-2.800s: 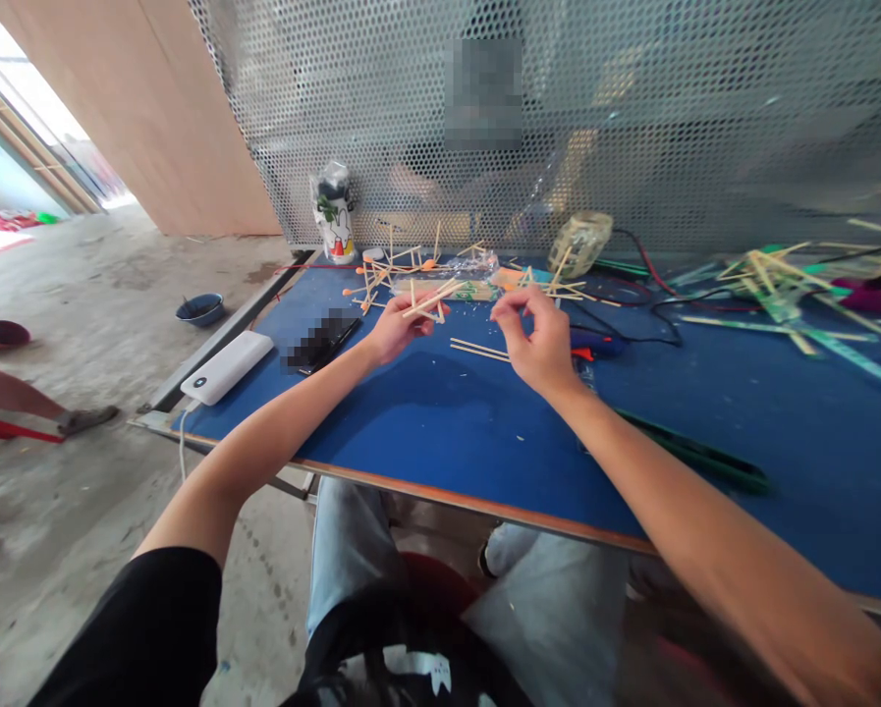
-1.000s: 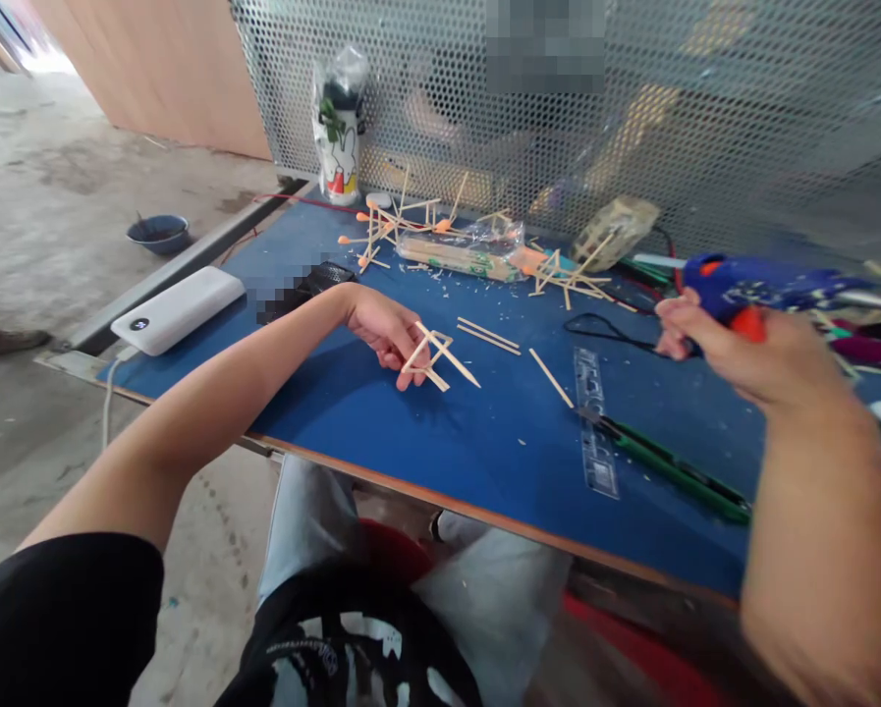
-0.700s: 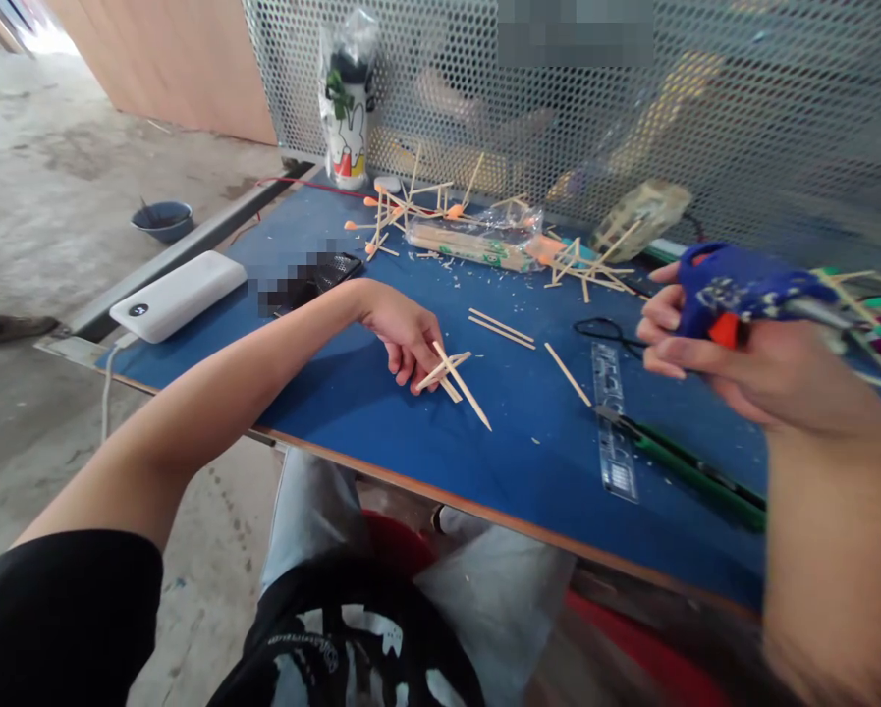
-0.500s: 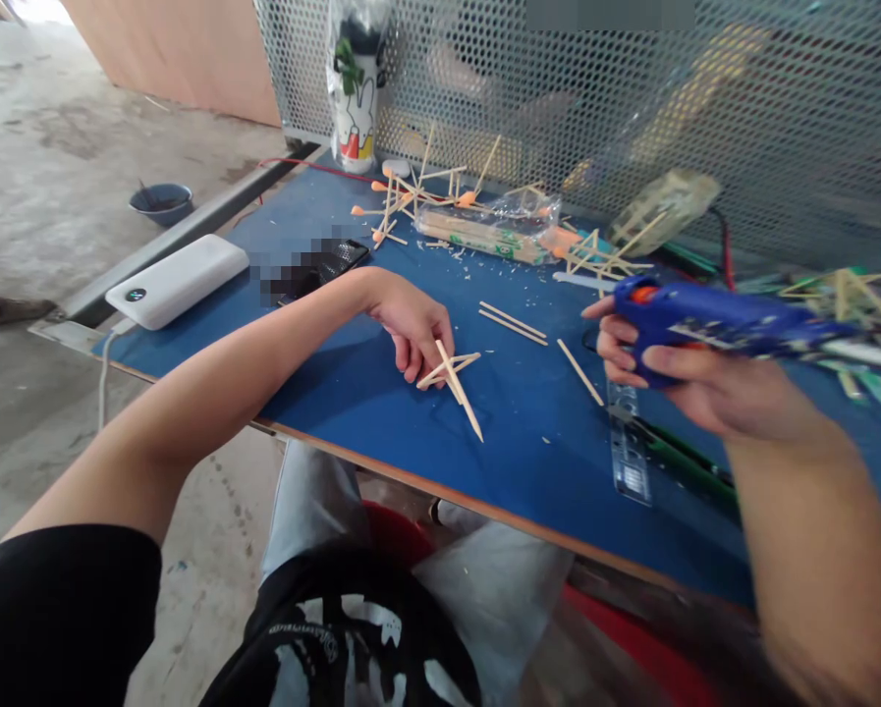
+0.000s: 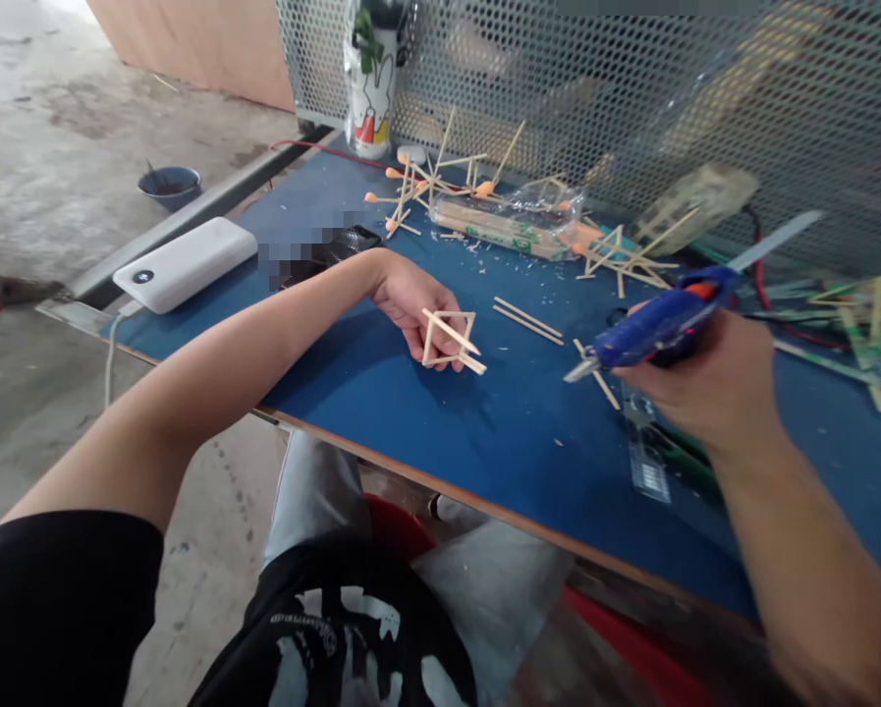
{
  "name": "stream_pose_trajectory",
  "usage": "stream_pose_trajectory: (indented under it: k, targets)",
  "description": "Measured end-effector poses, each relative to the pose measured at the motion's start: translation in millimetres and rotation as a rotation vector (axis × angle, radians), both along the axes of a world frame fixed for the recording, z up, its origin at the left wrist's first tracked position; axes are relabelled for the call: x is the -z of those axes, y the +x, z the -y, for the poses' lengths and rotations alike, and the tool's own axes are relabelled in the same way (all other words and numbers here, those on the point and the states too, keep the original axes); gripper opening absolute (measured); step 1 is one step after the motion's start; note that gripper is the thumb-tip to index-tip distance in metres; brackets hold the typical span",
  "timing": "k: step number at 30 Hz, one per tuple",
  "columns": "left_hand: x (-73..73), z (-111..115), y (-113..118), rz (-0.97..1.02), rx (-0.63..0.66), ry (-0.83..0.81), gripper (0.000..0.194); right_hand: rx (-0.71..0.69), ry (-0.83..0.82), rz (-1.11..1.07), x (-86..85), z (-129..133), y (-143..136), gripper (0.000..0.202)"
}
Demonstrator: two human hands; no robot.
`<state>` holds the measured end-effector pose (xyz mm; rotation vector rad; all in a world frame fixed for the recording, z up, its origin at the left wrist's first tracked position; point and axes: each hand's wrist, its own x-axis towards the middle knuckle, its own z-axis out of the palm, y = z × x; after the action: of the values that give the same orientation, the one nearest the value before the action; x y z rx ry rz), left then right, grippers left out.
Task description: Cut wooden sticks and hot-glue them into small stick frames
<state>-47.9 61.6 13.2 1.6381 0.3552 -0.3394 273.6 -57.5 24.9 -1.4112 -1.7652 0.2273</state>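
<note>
The single view looks out from the person's own head, facing forward and down across the blue tabletop (image 5: 514, 462). It sits close: the black shirt (image 5: 352, 638) and jeans (image 5: 499, 589) fill 6 o'clock, while the left forearm (image 5: 248, 363) enters from 8 and the right forearm (image 5: 786, 501) from 4. The left hand (image 5: 419, 299) lies near the centre, the right hand (image 5: 727, 383) at 3. The tabletop's near edge slants from 9 down to 4. A perforated metal panel (image 5: 632, 108), cropped above, backs the view at 1; floor (image 5: 79, 147) opens out at 10.
</note>
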Motion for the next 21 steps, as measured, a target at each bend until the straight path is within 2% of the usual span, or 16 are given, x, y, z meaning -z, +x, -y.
stream_pose_trajectory:
  k: [3,5,10,13,17,21]
  targets:
    - [3.6,-1.9,1.3,0.022,0.003,0.006,0.045,0.146,0.065,0.081,1.3,4.5,-9.8,0.039]
    - [4.8,-2.4,2.4,0.005,-0.014,-0.006,0.045,0.159,0.152,0.129,3.8,6.3,-13.4,0.034]
    - [3.9,-1.1,4.3,-0.048,-0.062,-0.018,0.046,0.046,0.265,0.325,12.8,6.6,-8.7,0.033]
    - [1.3,1.1,4.3,-0.076,-0.094,-0.021,0.046,-0.045,0.3,0.377,13.4,9.6,-6.2,0.02]
    - [-2.8,4.3,2.8,-0.074,-0.102,-0.055,0.052,-0.142,0.35,0.387,9.6,14.9,-4.9,0.03]
    - [-5.3,6.3,2.0,-0.069,-0.07,-0.052,0.052,-0.167,0.283,0.402,8.5,15.1,-2.8,0.035]
